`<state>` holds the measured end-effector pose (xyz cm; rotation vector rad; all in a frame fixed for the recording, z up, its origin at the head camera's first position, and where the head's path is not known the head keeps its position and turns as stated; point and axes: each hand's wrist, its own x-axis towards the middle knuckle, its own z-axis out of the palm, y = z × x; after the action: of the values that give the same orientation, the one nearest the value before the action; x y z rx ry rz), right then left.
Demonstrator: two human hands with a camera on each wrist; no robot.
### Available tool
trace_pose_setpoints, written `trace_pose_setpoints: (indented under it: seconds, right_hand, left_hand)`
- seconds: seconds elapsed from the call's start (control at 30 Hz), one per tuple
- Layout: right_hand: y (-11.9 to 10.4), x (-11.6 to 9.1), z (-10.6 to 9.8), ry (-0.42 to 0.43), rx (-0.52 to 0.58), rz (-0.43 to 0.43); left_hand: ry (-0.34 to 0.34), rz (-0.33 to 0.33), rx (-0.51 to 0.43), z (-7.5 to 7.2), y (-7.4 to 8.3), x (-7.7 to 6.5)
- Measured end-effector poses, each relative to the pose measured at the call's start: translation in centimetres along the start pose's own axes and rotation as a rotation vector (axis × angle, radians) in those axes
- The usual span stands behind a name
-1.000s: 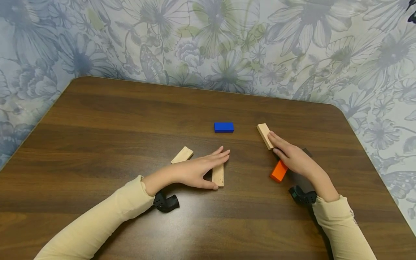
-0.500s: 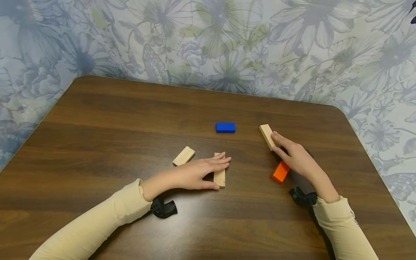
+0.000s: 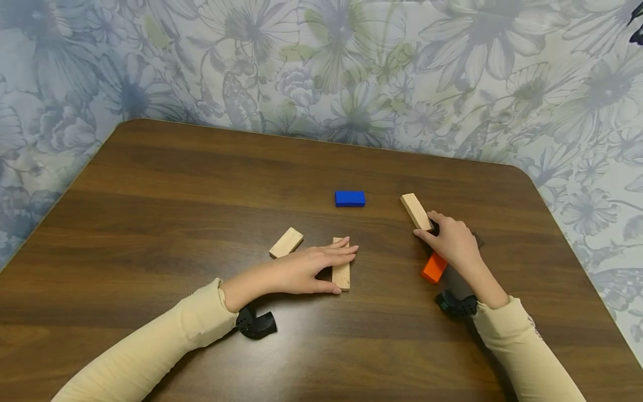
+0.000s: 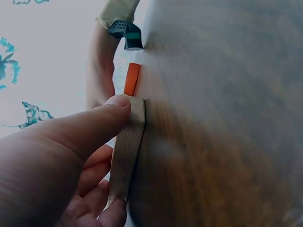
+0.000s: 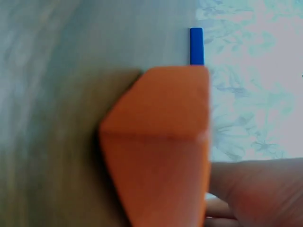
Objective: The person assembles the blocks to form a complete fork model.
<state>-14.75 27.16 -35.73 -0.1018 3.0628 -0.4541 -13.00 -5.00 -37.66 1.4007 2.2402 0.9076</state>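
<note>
Cream sleeves (image 3: 156,335) stretched forward. The left hand (image 3: 301,271) slanted inward, its thumb and fingers holding a middle pale block (image 3: 341,273) by opposite ends. An orange block (image 3: 434,268) lay just beside the right hand (image 3: 454,245), whose thumb and fingers pinched the near end of a right pale block (image 3: 414,210). A left pale block (image 3: 286,242) sat just past the left hand, a blue block (image 3: 350,199) farther off on the brown table (image 3: 201,184), against a flower-patterned wall (image 3: 301,61).

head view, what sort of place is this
Probably a room in a home, though another indoor space is possible: a wall with a large flower pattern rises behind a wood-grain table, and small blocks lie on it, including a pale block held by the left hand.
</note>
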Motion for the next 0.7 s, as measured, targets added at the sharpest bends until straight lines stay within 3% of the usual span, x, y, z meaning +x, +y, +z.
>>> trace_pose_setpoints:
  seconds: [0.17,0.33,0.57,0.7]
  right_hand:
    - [-0.1,-0.3,0.1,0.121,0.03,0.015]
    - [0.1,-0.2,0.3,0.202,0.041,-0.023]
    - [-0.1,-0.2,0.3,0.233,0.115,-0.113]
    - [-1.3,-0.2,0.0,0.201,0.201,-0.169]
  left_hand:
    - [0.018,0.006,-0.005,0.1,-0.2,-0.1]
    - [0.038,0.017,-0.012,0.1,-0.3,-0.2]
    - [0.058,0.026,-0.016,0.3,-0.2,-0.4]
    - [0.079,0.031,0.0,0.4,-0.2,-0.4]
